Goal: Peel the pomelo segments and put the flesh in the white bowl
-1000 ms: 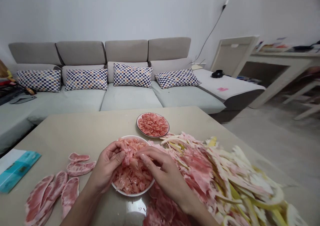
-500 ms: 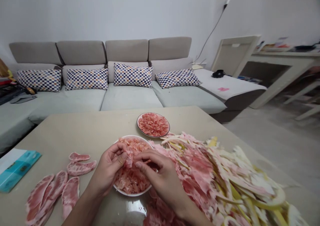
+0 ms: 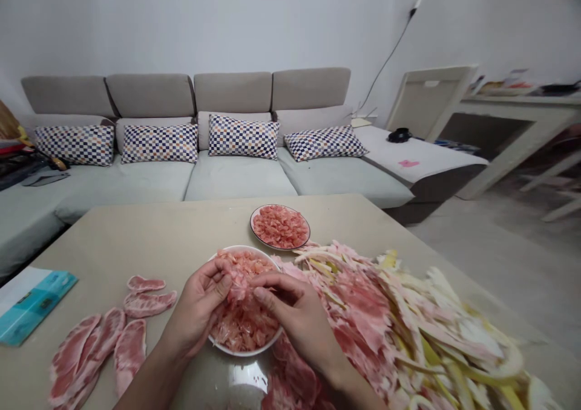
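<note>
Pink pomelo piece (image 3: 239, 284) held over white bowl (image 3: 245, 354) of loose pulp (image 3: 247, 332). Left hand (image 3: 200, 304): thumb and fingers pinched on piece. Right hand (image 3: 299, 313): thumb and forefinger close together at piece's right edge; whether clamped, cannot tell. Dark-rimmed plate (image 3: 264, 242) of pulp just beyond bowl. Peel heap (image 3: 408, 331) right; unpicked segments (image 3: 149, 303) left. Teal packet (image 3: 39, 307) far left, print too small to read.
</note>
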### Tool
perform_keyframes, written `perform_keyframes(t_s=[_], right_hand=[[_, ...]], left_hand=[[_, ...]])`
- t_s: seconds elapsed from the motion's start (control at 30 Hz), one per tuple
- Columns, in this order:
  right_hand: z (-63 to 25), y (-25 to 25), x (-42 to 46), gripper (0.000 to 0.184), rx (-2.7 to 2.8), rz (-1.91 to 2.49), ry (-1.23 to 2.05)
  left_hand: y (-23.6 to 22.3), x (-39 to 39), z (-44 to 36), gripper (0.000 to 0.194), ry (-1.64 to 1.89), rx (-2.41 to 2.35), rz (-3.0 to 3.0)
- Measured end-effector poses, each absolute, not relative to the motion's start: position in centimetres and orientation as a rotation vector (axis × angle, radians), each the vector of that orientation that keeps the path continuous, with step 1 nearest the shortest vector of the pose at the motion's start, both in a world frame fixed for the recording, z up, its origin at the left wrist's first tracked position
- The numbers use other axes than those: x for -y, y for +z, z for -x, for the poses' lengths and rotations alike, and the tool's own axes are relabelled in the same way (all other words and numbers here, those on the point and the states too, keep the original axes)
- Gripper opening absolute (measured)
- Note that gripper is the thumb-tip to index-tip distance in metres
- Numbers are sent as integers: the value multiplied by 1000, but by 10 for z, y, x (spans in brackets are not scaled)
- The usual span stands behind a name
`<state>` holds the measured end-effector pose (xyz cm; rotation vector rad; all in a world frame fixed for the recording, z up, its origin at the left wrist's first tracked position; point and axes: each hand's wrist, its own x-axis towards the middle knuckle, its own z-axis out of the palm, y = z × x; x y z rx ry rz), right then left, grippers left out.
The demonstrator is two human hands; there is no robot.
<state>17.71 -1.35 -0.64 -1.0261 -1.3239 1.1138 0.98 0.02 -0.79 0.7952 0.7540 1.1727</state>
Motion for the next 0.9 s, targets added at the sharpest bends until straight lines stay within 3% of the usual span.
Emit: perform_keyframes(t_s=[0.2,0.4,0.7,0.9], right_hand=[[-178,-5,14,9,1381,1029,1079],[-180,-1,17,10,1537,1008,931],[-184,0,14,13,1598,973,855],[-183,-1,14,11,1559,985,901]], left_hand=[[-10,-2,-2,14,1130,-736,-957],[-1,-2,4,23,1076,-936,-1350],[2,1,-2,2,1061,-1008,-1742],[1,3,-2,9,962,-1051,-1708]])
